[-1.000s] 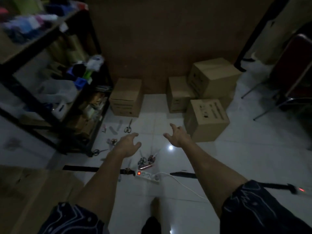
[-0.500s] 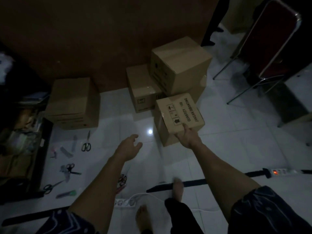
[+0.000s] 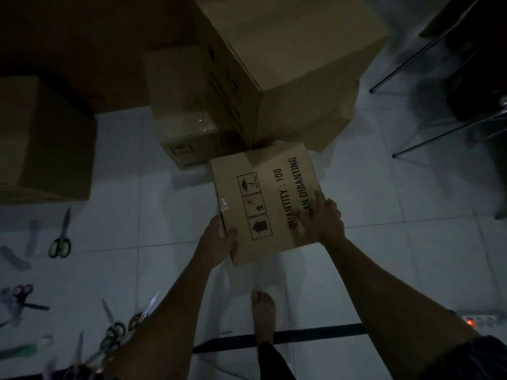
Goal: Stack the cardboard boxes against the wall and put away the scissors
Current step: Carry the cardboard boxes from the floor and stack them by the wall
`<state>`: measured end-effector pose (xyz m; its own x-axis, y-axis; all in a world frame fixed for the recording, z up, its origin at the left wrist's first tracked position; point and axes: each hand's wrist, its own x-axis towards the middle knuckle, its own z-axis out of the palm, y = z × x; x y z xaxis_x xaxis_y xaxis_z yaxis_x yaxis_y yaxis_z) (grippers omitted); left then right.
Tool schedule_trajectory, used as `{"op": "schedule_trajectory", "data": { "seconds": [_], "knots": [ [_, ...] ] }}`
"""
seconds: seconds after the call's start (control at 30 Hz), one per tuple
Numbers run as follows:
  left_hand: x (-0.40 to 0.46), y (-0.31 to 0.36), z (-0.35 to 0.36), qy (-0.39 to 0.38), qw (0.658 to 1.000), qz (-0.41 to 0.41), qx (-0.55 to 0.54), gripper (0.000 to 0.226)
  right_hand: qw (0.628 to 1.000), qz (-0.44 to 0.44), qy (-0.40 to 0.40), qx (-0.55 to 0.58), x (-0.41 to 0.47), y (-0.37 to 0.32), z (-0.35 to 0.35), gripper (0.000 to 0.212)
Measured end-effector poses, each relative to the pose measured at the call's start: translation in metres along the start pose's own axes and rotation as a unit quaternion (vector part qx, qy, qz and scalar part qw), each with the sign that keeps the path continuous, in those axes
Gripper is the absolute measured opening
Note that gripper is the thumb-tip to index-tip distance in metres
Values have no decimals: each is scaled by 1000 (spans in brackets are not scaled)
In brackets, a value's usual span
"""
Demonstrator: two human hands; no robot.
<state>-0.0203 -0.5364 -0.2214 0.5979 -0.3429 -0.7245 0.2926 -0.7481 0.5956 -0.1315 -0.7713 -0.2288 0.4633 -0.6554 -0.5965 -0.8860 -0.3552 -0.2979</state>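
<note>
A small cardboard box (image 3: 264,198) printed "QUANTITY : 100" lies in front of me on the white tile floor. My left hand (image 3: 216,242) grips its near-left corner and my right hand (image 3: 322,222) presses flat on its top near the right edge. Behind it stand a low box (image 3: 181,105) and a tall box (image 3: 290,50) against the brown wall. Another box (image 3: 46,138) sits at the left. Several scissors lie on the floor at the left, among them green-handled scissors (image 3: 61,239) and dark scissors (image 3: 23,294).
A chair with thin metal legs (image 3: 428,127) stands at the right. A power strip (image 3: 478,321) with a red light and a black cable (image 3: 315,334) cross the floor near my bare foot (image 3: 263,311). Small tools lie scattered at the lower left.
I have stepped closer and bent over the small box. My left hand moved from open air onto the box's corner. My right hand slid further onto its top.
</note>
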Motion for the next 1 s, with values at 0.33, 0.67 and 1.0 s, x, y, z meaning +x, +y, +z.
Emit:
{"op": "schedule_trajectory", "data": {
  "seconds": [0.33, 0.67, 1.0],
  "knots": [
    [51, -19, 50, 66, 987, -98, -112, 72, 996, -23, 14, 86, 49, 23, 29, 111],
    [-68, -37, -30, 192, 966, -95, -143, 76, 995, -68, -46, 56, -29, -50, 27, 118],
    [-271, -103, -138, 404, 877, -85, -247, 64, 964, -224, -141, 23, -219, -198, 51, 111]
  ]
}}
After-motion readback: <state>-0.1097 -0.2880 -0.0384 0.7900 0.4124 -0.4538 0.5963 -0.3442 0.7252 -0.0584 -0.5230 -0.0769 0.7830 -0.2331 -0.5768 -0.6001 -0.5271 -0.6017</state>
